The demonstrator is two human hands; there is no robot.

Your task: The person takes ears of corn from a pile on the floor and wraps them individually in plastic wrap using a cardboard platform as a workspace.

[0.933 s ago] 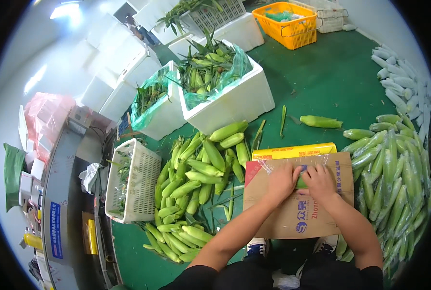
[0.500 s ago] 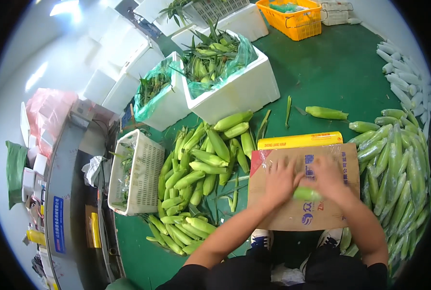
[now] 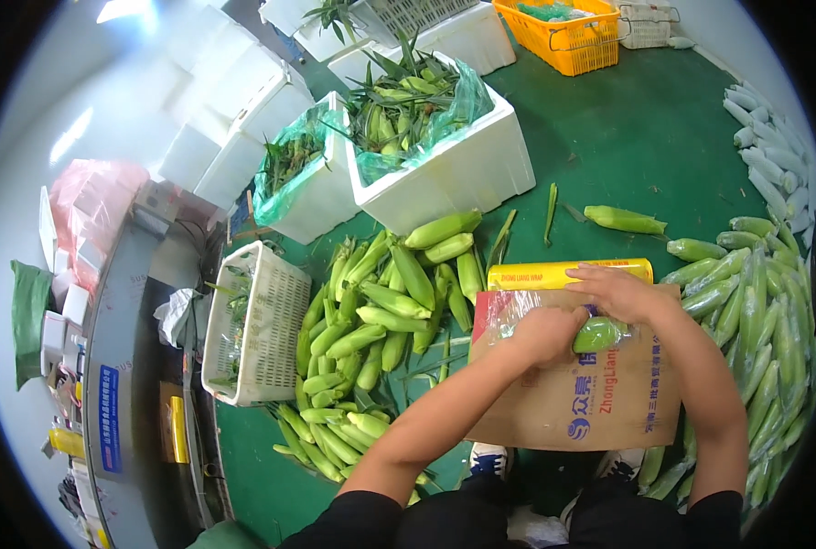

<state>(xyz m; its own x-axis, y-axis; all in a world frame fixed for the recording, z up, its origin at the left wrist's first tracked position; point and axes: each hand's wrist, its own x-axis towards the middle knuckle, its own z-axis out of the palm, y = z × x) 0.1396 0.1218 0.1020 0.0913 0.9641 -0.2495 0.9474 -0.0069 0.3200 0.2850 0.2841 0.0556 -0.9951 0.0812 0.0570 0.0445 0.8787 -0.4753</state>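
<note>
Just beyond my two shoes (image 3: 488,460), one cardboard box (image 3: 527,412) lies under my hands, with one green ear of corn (image 3: 600,336) on its far part, right of the middle. My left forearm slants in from the near left; my left hand (image 3: 552,335) is bent over, knuckles up and fingers curled, at the ear's left end. I cannot tell whether that grip has closed on the ear or on the clear film (image 3: 518,307) beside it. My right forearm rises from the near right and bends inward. My right hand (image 3: 615,291) lies palm down just beyond the ear, its grip loosely open, fingers stretched left over one long yellow carton (image 3: 527,275), holding nothing I can see.

To the left lies a heap of bare ears (image 3: 391,300), to the right a heap of film-wrapped ears (image 3: 763,352), both too crowded to count. One white basket (image 3: 277,334) stands further left. Farther off, one lone ear (image 3: 624,220) rests on the green floor (image 3: 646,128), then two white foam boxes (image 3: 463,174) of corn, left of centre, and one orange crate (image 3: 580,53).
</note>
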